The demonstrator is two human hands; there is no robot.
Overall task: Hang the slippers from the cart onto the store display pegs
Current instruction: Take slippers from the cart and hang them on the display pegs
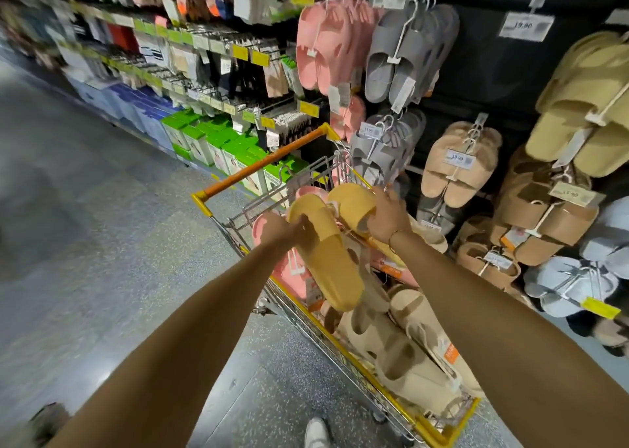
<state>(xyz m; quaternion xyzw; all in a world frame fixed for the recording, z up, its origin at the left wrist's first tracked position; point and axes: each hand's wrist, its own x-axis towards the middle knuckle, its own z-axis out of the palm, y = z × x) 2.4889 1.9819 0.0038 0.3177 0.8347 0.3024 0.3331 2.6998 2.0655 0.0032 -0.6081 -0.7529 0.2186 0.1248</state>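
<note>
A pair of yellow slippers is held above the wire cart [343,338]. My left hand [280,231] grips the near yellow slipper [330,260], which hangs toe-down over the cart. My right hand [386,217] holds the far yellow slipper [352,206], tilted up beside it. Inside the cart lie pink slippers [292,274] and beige slippers [405,355] on white hangers. On the dark display wall to the right, pink slippers [323,45], grey slippers [405,56] and tan slippers [456,165] hang from pegs.
The cart's orange handle [265,165] points away from me. Shelves of packaged goods [204,134] run along the aisle at left. Brown slippers [541,216], khaki slippers [585,107] and light grey slippers [575,284] hang far right. My shoe [316,432] stands on the speckled floor.
</note>
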